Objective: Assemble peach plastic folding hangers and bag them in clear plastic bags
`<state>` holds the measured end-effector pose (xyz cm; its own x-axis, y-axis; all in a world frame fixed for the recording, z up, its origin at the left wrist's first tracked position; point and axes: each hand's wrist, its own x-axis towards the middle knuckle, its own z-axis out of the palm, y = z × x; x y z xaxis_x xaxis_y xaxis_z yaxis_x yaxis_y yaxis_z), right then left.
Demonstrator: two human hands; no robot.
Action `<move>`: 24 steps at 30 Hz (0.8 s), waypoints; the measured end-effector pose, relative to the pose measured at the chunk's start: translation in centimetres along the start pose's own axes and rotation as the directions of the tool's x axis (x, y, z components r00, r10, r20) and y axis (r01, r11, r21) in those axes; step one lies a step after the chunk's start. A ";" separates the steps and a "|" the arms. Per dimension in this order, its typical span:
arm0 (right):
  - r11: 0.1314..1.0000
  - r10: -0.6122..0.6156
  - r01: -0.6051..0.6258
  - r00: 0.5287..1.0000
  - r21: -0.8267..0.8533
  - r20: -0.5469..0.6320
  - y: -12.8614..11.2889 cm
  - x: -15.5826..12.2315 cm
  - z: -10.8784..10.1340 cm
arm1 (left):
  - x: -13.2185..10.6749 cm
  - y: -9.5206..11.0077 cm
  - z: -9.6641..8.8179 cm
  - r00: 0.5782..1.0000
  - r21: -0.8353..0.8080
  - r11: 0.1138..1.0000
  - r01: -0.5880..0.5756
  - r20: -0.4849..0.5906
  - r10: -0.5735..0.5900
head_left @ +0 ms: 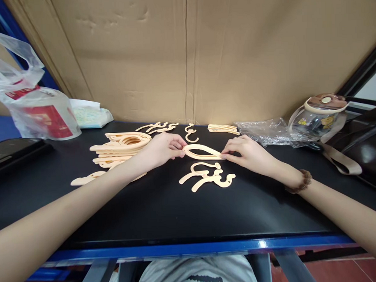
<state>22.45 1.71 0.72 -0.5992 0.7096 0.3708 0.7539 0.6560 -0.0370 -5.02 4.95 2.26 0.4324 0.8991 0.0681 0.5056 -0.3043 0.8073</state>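
Note:
A pale wooden leaf-shaped loop piece (202, 151) lies between both hands on the black table (165, 207). My left hand (163, 149) pinches its left tip with curled fingers. My right hand (246, 152) pinches its right tip. Just in front lie a couple of curly wooden cut-outs (207, 176). A stack of similar wooden pieces (120, 148) sits to the left of my left hand. A small hook-shaped piece (191, 133) lies behind the loop.
Thin wooden strips (223, 128) and curved pieces (158, 127) lie near the cardboard wall (185, 54). Plastic bags (35, 109) stand at back left, crumpled clear plastic (264, 132) and a bottle with strap (321, 115) at right, and a dark bag (367, 147) at far right.

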 end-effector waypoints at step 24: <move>0.996 0.044 -0.046 0.999 0.081 0.028 0.1 0.1 -0.4 | -0.2 0.1 0.3 0.995 0.231 0.970 -0.081 -0.032 0.090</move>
<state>22.63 1.74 1.14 -0.5730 0.7444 0.3428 0.7563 0.6414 -0.1288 -4.85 4.61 2.13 0.4519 0.8777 0.1597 0.6276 -0.4400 0.6422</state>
